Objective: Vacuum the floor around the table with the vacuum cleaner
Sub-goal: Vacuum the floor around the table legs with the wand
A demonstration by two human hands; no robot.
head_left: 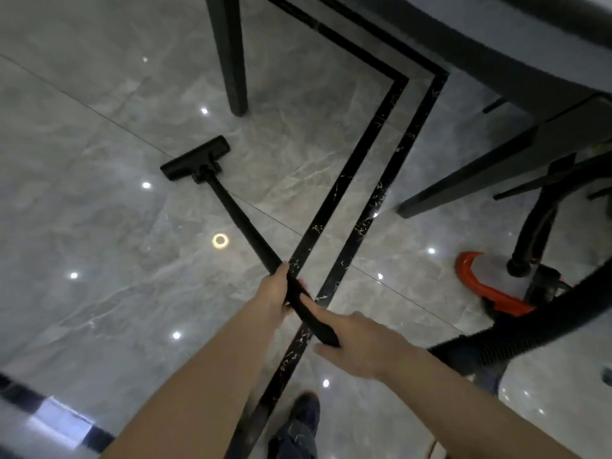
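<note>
Sweeping the grey tile floor (99, 193) beside the table (530, 44) is the step in hand. Coverage is best kept in overlapping passes that run along the black inlay strips (374, 134).

Table top sits upper right. One dark leg (231, 61) stands just beyond the floor head, a second leg (470, 173) angles down to the right. Both need working around, so I'd steer the head to skirt each foot rather than bump it.

Vacuum body (490, 293), orange and black, sits on the floor right of the strips, near the second leg. Ribbed hose (530, 329) runs from it toward the right hand. Likely snag risk on that leg if it is pulled hard, so I'd keep slack.

Black wand (241, 223) slopes from the hands down to the floor head (195, 157), which lies flat on the tile, near the first leg but apart from it. Keeping it flat should hold the suction.

Left hand (276, 289) is wrapped round the wand, further down. Right hand (356, 342) is closed on the upper end, fingers curled over it. A shoe (306, 409) shows at the bottom edge.
</note>
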